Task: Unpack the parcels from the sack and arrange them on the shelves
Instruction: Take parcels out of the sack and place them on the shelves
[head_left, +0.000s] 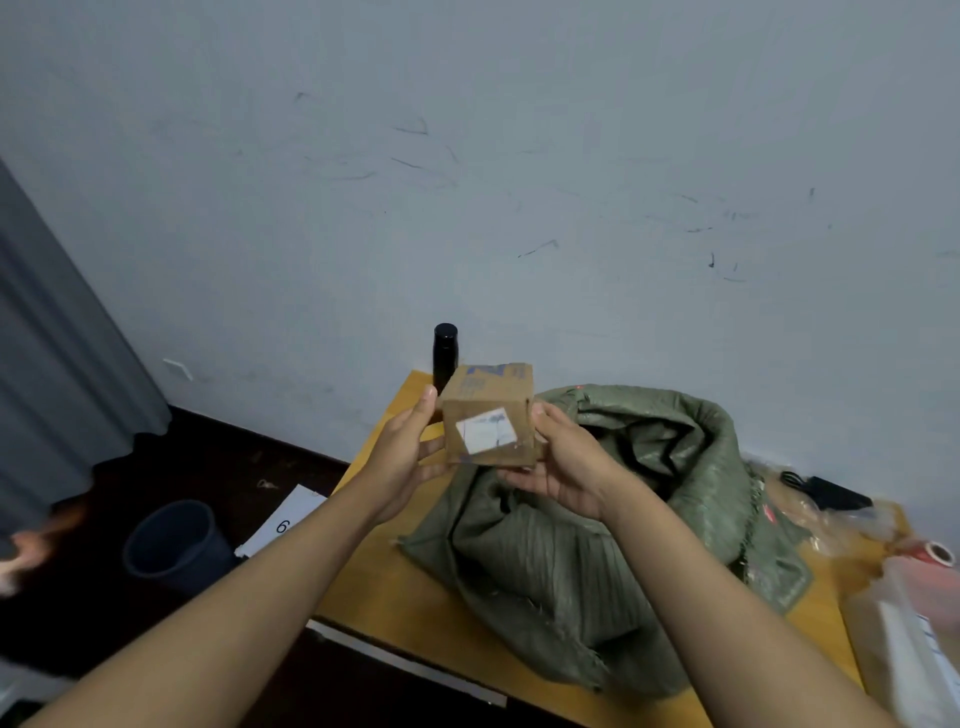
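The cardboard box (489, 415) hides the lower part of the black bottle (444, 356) at the worktop's (415, 587) far-left corner and most fingers of the left hand (402, 457). The box label's print is too blurred to read. The sack (597, 519) hides its contents. Plastic-wrapped items (914, 639) at the worktop's right edge are cut off. A blurred shape (26, 545) sits at the picture's left edge.

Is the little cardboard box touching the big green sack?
Apart. The head view shows the cardboard box lifted above the green sack, held between the left hand and right hand, with fingers under its bottom edge.
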